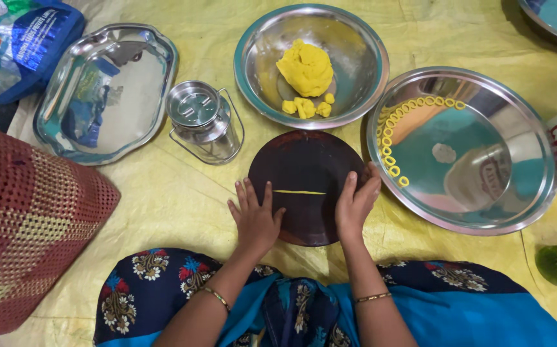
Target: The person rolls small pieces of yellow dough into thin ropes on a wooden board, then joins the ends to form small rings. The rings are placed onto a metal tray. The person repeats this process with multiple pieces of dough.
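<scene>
Dough strand (299, 192) lies across the middle of the round dark board (307, 160), a thin, even, pale yellow line running left to right between the two hands. The left hand (254, 216) rests flat on the board's left edge, fingers spread and pointing away from the body, holding nothing. The right hand (357, 200) stands on its side at the board's right edge, fingers together and lightly curled, just beside the strand's right end; whether a fingertip touches the strand I cannot tell. The hands are apart, neither closed on anything.

To roll such a strand well, I judge that the palms should press lightly and evenly, moving outward from the middle, so it keeps one thickness and does not break. The board should stay steady under the resting hand.

The strand looks smooth, straight and very slender, of the same yellow as the dough lump (305, 66) in the steel bowl (362, 38) just beyond the board, where a few small torn pieces (305, 106) lie beside the lump. In the wide steel plate (522, 128) to the right, small yellow rings (387, 151) sit in a curved row along the left rim. A small lidded steel can (202, 119) stands left of the board, with a steel tray (66, 122) further left. All rest on a yellow sheet (169, 199) on the floor.
</scene>
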